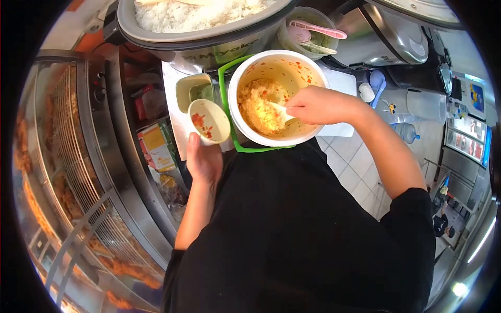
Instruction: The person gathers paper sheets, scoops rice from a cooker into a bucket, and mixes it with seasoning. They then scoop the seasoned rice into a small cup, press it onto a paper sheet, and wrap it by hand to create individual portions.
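Note:
My left hand [202,161] is closed around the lower side of a small cream cup [213,117], which tilts with its mouth up and has red bits stuck inside. In my right hand [321,106] is a white spoon [283,112], its head down in the food. That food [258,104] is yellow-orange, looks like seasoned rice, and lies in a round white tub [317,73] with red flecks on its inner wall. A bright green handle [223,88] runs along the tub's left side. The cup is just left of the tub.
A large cooker of white rice [203,18] stands behind the tub. Beside it, a clear container [300,44] holds a pink spoon [321,28]. A square container [194,88] sits behind the cup. A glass display case [78,172] with fried food is at left. A person [442,224] is far right.

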Motion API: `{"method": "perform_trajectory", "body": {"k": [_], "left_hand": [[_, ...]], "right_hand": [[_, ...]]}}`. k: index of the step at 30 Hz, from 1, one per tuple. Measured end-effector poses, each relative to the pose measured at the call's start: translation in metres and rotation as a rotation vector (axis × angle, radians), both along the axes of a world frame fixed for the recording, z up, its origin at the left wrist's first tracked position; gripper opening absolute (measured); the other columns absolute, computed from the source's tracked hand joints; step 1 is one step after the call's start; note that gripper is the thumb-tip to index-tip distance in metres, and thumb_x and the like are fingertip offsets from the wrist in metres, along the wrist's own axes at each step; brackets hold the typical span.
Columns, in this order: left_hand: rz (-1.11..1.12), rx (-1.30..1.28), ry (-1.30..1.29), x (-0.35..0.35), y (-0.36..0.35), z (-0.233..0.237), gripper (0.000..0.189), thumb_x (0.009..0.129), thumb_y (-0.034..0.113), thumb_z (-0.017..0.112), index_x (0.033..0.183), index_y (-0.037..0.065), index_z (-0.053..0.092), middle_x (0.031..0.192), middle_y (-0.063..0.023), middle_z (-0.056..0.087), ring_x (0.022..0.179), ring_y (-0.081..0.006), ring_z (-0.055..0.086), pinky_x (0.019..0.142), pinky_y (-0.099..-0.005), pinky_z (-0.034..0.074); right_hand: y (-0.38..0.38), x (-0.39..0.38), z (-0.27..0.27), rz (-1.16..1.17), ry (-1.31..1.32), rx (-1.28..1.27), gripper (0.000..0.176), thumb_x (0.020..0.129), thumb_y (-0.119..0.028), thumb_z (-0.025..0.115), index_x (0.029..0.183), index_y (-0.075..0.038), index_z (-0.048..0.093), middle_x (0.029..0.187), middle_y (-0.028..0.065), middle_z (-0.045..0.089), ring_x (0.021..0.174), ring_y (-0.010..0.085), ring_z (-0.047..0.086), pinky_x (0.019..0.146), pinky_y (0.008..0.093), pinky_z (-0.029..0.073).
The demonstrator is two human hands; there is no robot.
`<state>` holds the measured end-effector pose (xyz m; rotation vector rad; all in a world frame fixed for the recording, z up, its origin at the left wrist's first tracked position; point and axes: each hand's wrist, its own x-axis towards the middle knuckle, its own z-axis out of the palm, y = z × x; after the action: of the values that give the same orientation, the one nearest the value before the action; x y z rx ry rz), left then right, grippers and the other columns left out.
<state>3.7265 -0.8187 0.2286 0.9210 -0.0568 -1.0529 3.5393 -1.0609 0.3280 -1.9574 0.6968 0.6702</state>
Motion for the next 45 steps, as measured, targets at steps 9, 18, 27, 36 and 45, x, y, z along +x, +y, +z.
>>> {"method": "perform_trajectory", "body": {"k": [9, 18, 27, 36, 45], "left_hand": [[-0.250, -0.010, -0.107, 0.001, -0.009, 0.083, 0.068, 0.103, 0.029, 0.062, 0.157, 0.004, 0.030, 0.151, -0.0097, 0.047, 0.140, -0.0236, 0.046, 0.120, -0.0390, 0.032], [-0.504, -0.055, -0.020, -0.059, -0.073, 0.116, 0.062, 0.106, 0.035, 0.055, 0.158, 0.012, 0.032, 0.152, -0.0059, 0.049, 0.137, -0.0216, 0.048, 0.108, -0.0431, 0.041], [-0.615, -0.042, 0.199, -0.039, -0.119, 0.089, 0.053, 0.105, 0.052, 0.048, 0.137, 0.010, 0.057, 0.132, -0.0070, 0.065, 0.117, -0.0221, 0.060, 0.089, -0.0378, 0.048], [-0.522, -0.203, 0.247, 0.004, -0.098, 0.088, 0.061, 0.103, 0.049, 0.052, 0.146, 0.005, 0.052, 0.143, -0.0149, 0.059, 0.131, -0.0301, 0.056, 0.106, -0.0473, 0.047], [-0.219, -0.244, 0.225, 0.026, -0.057, 0.109, 0.072, 0.103, 0.052, 0.049, 0.155, 0.003, 0.040, 0.155, -0.0192, 0.047, 0.141, -0.0364, 0.048, 0.113, -0.0537, 0.040]], "right_hand": [[-0.001, -0.036, 0.062, -0.248, 0.003, 0.153, 0.038, 0.107, -0.026, 0.049, 0.075, -0.005, 0.056, 0.061, -0.0027, 0.053, 0.044, 0.0078, 0.044, 0.043, 0.0262, 0.036], [-0.007, -0.006, 0.156, 0.113, 0.238, -0.497, 0.032, 0.092, -0.022, 0.054, 0.068, -0.002, 0.063, 0.054, 0.0065, 0.060, 0.046, 0.0164, 0.057, 0.048, 0.0352, 0.043], [0.022, 0.043, 0.248, 0.197, 0.528, -0.749, 0.027, 0.089, -0.025, 0.063, 0.096, -0.007, 0.081, 0.091, 0.0190, 0.076, 0.084, 0.0320, 0.073, 0.076, 0.0439, 0.058], [-0.018, -0.060, 0.157, -0.365, 0.069, -0.352, 0.027, 0.097, -0.022, 0.057, 0.084, -0.003, 0.070, 0.057, 0.0045, 0.060, 0.042, 0.0133, 0.051, 0.045, 0.0299, 0.042], [0.015, 0.038, -0.069, 0.264, 0.028, -0.681, 0.019, 0.085, -0.007, 0.060, 0.085, 0.000, 0.077, 0.085, 0.0209, 0.074, 0.081, 0.0355, 0.074, 0.070, 0.0451, 0.060]]}}
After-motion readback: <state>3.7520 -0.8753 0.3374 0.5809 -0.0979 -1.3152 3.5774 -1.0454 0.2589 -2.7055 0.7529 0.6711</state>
